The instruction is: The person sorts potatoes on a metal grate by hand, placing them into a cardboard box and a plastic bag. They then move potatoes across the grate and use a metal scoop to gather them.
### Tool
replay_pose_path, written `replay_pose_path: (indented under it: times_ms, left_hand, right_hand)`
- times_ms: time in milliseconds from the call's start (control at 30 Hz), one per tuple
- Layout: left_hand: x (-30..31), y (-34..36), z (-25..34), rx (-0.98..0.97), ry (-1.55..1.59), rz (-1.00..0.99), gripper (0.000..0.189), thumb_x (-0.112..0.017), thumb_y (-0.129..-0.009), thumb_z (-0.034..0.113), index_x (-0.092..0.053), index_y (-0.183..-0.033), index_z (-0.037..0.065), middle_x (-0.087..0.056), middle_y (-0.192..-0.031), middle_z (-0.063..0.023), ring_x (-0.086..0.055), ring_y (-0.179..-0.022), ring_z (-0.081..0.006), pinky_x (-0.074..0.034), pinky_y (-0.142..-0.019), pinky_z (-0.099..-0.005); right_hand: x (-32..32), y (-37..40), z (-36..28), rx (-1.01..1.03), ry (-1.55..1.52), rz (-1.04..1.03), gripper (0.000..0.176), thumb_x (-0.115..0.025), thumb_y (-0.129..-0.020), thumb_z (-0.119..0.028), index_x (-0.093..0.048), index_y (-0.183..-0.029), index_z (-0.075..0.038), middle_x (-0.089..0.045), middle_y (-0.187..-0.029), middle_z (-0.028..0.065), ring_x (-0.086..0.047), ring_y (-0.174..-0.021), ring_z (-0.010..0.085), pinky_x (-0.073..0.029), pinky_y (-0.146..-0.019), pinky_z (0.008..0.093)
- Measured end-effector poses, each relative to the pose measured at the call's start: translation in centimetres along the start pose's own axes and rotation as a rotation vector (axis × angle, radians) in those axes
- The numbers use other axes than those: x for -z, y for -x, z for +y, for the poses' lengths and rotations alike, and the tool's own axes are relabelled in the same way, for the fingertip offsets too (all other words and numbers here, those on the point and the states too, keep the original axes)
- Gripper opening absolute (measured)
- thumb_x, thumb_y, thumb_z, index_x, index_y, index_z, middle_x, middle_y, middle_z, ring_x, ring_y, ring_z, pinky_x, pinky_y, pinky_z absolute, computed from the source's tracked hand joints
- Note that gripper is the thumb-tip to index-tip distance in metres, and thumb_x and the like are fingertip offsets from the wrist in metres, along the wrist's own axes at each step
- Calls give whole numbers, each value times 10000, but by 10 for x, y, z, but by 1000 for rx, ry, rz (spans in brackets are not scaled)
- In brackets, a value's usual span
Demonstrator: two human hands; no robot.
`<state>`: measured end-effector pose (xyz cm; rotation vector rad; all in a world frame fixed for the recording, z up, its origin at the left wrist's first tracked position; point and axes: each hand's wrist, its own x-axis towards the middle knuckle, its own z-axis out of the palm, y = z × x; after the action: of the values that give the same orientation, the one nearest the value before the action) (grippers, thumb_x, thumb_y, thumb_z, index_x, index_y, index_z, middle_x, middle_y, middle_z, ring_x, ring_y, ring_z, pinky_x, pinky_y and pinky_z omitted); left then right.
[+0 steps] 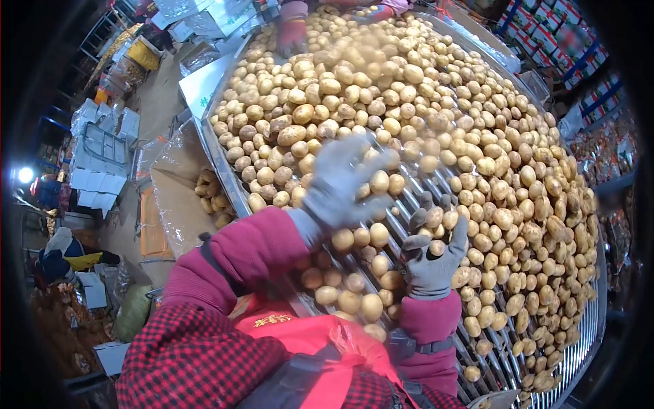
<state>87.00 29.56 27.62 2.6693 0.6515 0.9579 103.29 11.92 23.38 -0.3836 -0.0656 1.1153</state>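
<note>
My left hand [344, 183], in a grey glove and slightly blurred, reaches over the potatoes [501, 218] with its fingers spread and nothing visible in them. To its right, my right hand [436, 262], in a grey glove with dark fingertips, curls around a few small potatoes [437, 247]. Beneath both hands, metal bars of the sorting rack [407, 198] show between the potatoes. Several loose potatoes [371, 307] lie between my forearms, close to my red apron [293, 327].
Across the rack, another person's gloved hand [291, 35] touches the heap. An open carton [178, 187] lined with plastic, with potatoes inside, stands left of the rack. White boxes [102, 157] are stacked farther left. Printed cartons [545, 31] fill shelving at the upper right.
</note>
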Motion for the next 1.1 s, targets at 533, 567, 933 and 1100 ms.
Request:
replay_pose_path:
  times_ms: [533, 567, 933, 1100]
  left_hand:
    - [-26, -17, -161, 657, -391, -42, 853, -773, -768, 693, -589, -1483, 265, -466, -1568, -180, -429, -1440, -388, -350, -1190, -539]
    - [-29, -20, -184, 581, -325, 21, 821, -769, -789, 644, -586, -1487, 252, -457, -1584, -205, -455, -1436, -392, -371, -1197, -494]
    - [-42, -58, -266, 500, -606, -45, 600, -721, -871, 572, -640, -1409, 320, -584, -1489, -97, -531, -1357, -347, -413, -1140, -515]
    - [-59, -74, -346, 488, -508, 51, 524, -675, -944, 509, -649, -1383, 226, -620, -1410, -151, -549, -1334, -364, -412, -1151, -471]
  right_hand:
    - [26, -34, 10, -27, 40, -145, 586, -586, -1072, -243, -322, -1574, -95, -520, -1505, 176, -607, -1178, 243, -584, -716, 295]
    - [27, -34, 14, 9, 15, 76, 464, -460, -1109, -315, -398, -1534, -139, -564, -1419, 125, -584, -1159, 243, -543, -709, 302]
    - [37, -31, 11, -75, 55, -25, 405, -380, -1126, -442, -521, -1440, -228, -602, -1335, 65, -542, -1179, 272, -485, -732, 345]
    - [37, -34, 28, 399, 1197, -17, 434, -401, -1132, -275, -424, -1532, -107, -566, -1459, 162, -627, -995, 209, -524, -627, 251]
